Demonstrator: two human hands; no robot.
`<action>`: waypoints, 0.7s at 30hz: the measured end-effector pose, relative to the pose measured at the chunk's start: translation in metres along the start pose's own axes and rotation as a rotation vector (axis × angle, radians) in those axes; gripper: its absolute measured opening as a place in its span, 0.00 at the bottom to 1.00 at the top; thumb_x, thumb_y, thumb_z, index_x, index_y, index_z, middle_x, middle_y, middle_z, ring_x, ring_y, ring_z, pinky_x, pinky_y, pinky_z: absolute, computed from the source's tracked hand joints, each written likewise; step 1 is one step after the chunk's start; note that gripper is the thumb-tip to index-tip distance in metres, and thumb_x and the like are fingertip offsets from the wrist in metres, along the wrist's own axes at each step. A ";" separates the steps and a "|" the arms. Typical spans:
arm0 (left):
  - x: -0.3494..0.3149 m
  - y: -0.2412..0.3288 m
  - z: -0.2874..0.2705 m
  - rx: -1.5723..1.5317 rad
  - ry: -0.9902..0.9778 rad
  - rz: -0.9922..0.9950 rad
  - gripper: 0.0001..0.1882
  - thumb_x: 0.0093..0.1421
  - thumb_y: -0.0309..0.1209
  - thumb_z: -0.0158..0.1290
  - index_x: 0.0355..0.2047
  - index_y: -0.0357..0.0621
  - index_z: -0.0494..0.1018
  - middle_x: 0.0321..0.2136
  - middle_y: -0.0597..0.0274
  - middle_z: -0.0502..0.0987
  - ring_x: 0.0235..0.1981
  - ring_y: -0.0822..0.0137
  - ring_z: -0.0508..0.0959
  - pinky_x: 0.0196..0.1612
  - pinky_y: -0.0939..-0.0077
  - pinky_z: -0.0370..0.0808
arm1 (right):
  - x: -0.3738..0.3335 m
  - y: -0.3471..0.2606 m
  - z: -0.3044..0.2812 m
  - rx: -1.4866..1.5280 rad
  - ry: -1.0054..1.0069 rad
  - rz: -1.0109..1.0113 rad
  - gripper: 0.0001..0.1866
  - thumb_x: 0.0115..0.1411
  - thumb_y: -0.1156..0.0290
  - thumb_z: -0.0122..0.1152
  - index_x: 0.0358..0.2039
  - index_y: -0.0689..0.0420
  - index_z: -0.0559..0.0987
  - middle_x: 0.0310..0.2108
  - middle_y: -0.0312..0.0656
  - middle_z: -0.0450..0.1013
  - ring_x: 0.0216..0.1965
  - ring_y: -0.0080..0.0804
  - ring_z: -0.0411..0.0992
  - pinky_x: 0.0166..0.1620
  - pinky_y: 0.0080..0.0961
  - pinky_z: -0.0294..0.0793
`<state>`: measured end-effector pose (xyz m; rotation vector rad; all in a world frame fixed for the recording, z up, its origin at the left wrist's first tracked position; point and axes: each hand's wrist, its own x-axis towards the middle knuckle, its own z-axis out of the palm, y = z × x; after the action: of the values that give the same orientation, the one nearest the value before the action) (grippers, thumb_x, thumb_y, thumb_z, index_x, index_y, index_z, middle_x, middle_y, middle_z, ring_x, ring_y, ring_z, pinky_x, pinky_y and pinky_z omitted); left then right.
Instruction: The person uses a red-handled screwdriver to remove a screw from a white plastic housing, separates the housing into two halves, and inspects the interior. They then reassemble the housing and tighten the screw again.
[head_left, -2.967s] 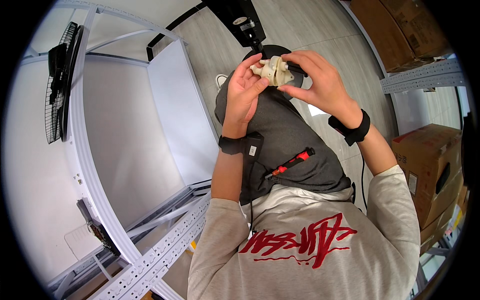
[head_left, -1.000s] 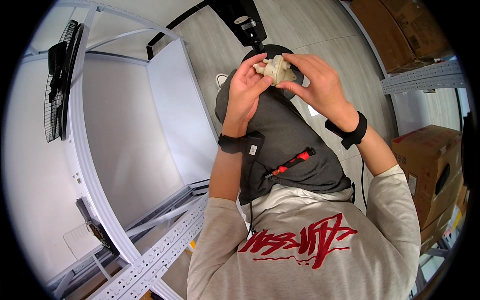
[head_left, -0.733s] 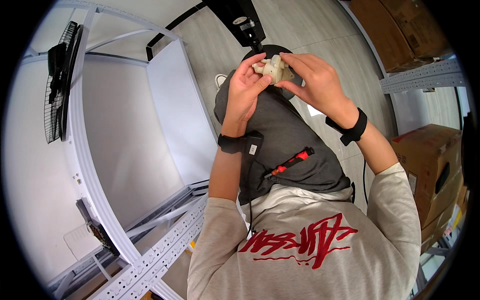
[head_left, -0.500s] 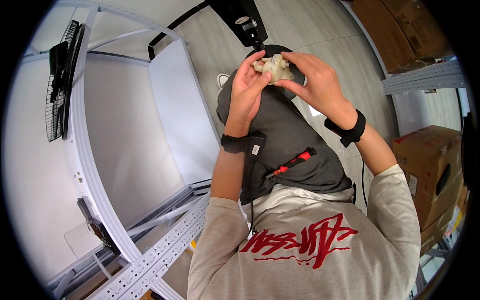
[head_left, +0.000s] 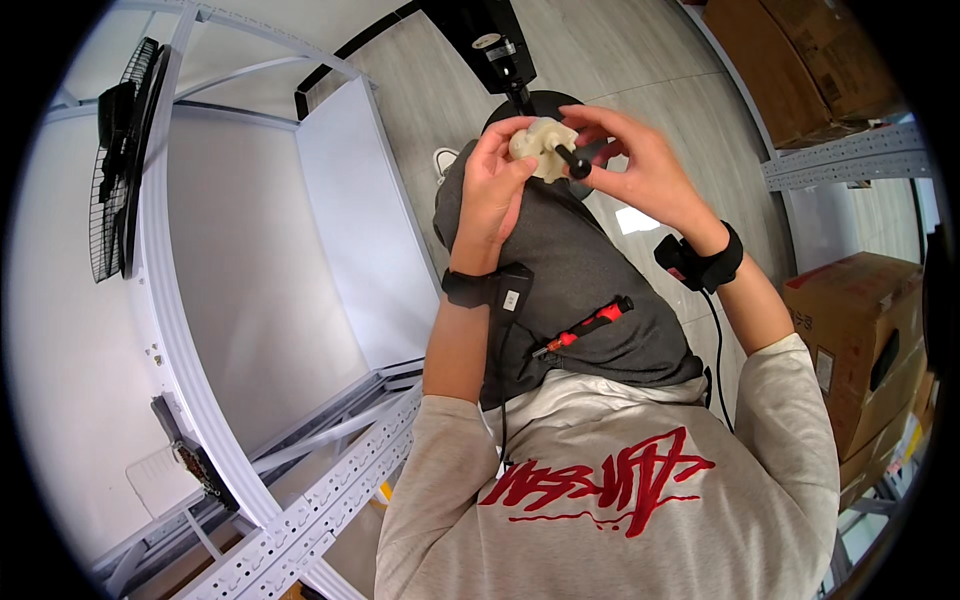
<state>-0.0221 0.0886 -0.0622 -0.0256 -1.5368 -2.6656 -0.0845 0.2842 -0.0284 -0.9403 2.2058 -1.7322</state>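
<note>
Over my lap, my left hand (head_left: 495, 175) grips a cream plastic pump-like part (head_left: 545, 145), its thumb pressing the near face. A short black rod or spout (head_left: 572, 160) with a rounded end sticks out of the part toward the lower right. My right hand (head_left: 640, 165) curves around the part's right side; its index finger reaches the top edge and its thumb is at the black end. Some right fingertips are hidden behind the part. A red and black screwdriver (head_left: 590, 325) lies on the grey trousers on my thigh.
A light metal shelf frame (head_left: 330, 240) stands on the left, with a black fan grille (head_left: 125, 160) by it. Cardboard boxes (head_left: 850, 340) stack on the right. Ahead are a black stand (head_left: 490, 45) and its round base (head_left: 545, 103). Cables run from black wrist straps (head_left: 720, 262).
The cream part has been turned, so the black rod now shows at its front. My right hand has rotated, bringing its strap's black module and cable into view. The screwdriver has not moved.
</note>
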 end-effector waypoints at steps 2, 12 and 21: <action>0.001 -0.002 -0.004 -0.056 -0.021 0.002 0.25 0.54 0.21 0.53 0.53 0.35 0.64 0.54 0.49 0.67 0.55 0.60 0.70 0.60 0.65 0.65 | 0.001 -0.005 0.001 0.080 -0.036 0.047 0.25 0.53 0.67 0.67 0.52 0.57 0.76 0.44 0.39 0.76 0.40 0.25 0.75 0.41 0.22 0.74; -0.001 0.005 0.007 0.054 -0.081 -0.001 0.24 0.52 0.16 0.57 0.50 0.36 0.70 0.58 0.56 0.63 0.56 0.64 0.69 0.58 0.68 0.67 | 0.003 -0.003 -0.006 0.078 -0.074 0.052 0.16 0.56 0.69 0.64 0.45 0.57 0.80 0.38 0.37 0.76 0.34 0.21 0.75 0.37 0.18 0.72; -0.003 0.009 0.012 0.111 -0.117 -0.029 0.29 0.52 0.17 0.56 0.56 0.35 0.65 0.56 0.48 0.67 0.58 0.59 0.68 0.61 0.64 0.64 | 0.003 -0.002 -0.013 0.056 -0.111 0.063 0.12 0.56 0.70 0.65 0.41 0.57 0.82 0.33 0.36 0.77 0.33 0.21 0.74 0.36 0.17 0.72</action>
<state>-0.0190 0.0951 -0.0485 -0.1574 -1.7305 -2.6394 -0.0928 0.2927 -0.0223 -0.9203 2.0838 -1.6628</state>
